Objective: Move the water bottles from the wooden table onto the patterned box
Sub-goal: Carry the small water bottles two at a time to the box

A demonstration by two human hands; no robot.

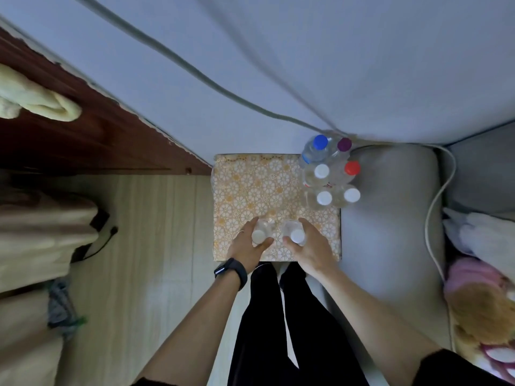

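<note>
The patterned box, orange with white flowers, stands on the floor straight ahead of me. Over its near part my left hand grips a clear bottle with a white cap, and my right hand grips a second clear white-capped bottle. Both bottles are upright, side by side; whether their bases touch the box I cannot tell. Several more bottles with blue, purple, red and white caps stand clustered at the box's far right corner.
A grey cushioned seat borders the box on the right, with a white cable over it. A dark wooden surface lies at the far left. Pale floorboards lie left of the box. My legs in black trousers are below.
</note>
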